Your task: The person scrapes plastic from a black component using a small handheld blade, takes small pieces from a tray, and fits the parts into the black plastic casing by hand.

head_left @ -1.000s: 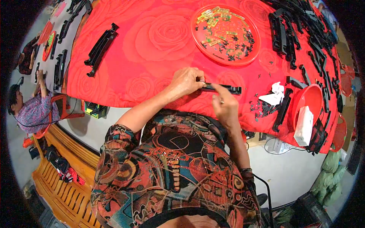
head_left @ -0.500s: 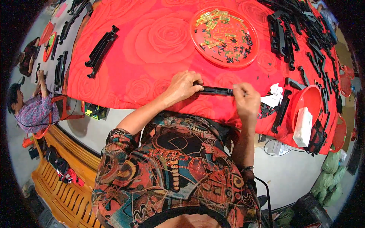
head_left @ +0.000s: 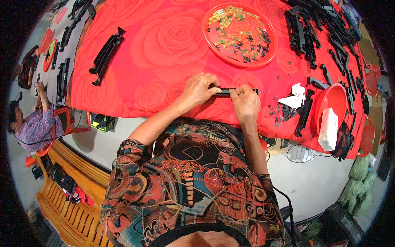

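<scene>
A long black plastic strip lies crosswise near the front edge of the red rose-patterned cloth. My left hand is closed around its left end, thumb and fingers pinching it. My right hand has its fingers closed on the strip's right part, with the strip's tip showing just beyond them. Whether a small part sits under my right fingertips is hidden. To the right of that hand, small black pieces are scattered beside a crumpled white tissue.
A round red tray ahead holds yellow see-through pieces and small black ones. Black strips lie at left, with a big pile at right. A red bowl and white tissue packet stand near the right edge. Another person sits far left.
My right hand has moved left along the strip, from beyond its right end onto its right part. The small black pieces beside the tissue show more plainly. My left hand keeps its hold.
</scene>
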`<action>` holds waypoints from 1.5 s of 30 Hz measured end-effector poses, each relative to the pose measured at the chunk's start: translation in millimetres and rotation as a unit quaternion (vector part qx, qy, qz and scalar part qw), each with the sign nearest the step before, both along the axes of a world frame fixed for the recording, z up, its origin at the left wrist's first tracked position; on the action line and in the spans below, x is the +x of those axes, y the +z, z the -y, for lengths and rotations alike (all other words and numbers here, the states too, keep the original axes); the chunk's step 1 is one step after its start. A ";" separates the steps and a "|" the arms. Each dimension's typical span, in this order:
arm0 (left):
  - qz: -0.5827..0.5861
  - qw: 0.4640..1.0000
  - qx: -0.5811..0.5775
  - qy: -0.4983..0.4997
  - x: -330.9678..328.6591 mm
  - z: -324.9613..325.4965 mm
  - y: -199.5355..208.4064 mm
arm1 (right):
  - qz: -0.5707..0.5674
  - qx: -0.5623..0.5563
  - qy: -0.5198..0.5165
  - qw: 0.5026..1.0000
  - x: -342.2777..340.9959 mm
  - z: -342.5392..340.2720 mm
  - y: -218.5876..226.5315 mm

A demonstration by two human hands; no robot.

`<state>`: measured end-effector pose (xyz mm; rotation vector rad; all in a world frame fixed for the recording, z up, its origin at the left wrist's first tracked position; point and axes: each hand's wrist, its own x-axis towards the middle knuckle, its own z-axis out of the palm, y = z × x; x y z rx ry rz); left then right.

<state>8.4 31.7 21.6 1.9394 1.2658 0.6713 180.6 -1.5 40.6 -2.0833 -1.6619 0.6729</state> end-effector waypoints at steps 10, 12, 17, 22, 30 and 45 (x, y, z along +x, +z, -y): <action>0.049 0.986 0.155 -0.025 -13.4 7.1 2.0 | -0.385 0.088 -0.122 0.910 43.4 3.2 -6.7; 0.065 0.983 0.170 0.026 -23.2 12.3 -2.1 | -0.402 0.092 -0.118 0.903 49.5 3.9 -5.8; 0.053 0.982 0.179 0.041 -31.4 21.9 3.2 | -0.366 0.085 -0.130 0.918 49.2 6.1 -12.8; 0.004 0.975 0.222 -0.007 -24.1 22.5 8.1 | -0.391 0.070 -0.133 0.908 37.6 7.5 -9.3; -0.031 0.962 0.261 -0.068 -8.5 15.0 7.3 | -0.372 0.088 -0.157 0.910 54.2 7.4 -4.3; -0.179 0.952 0.185 -0.167 8.7 11.0 7.1 | -0.283 0.092 -0.111 0.948 45.8 14.0 -6.4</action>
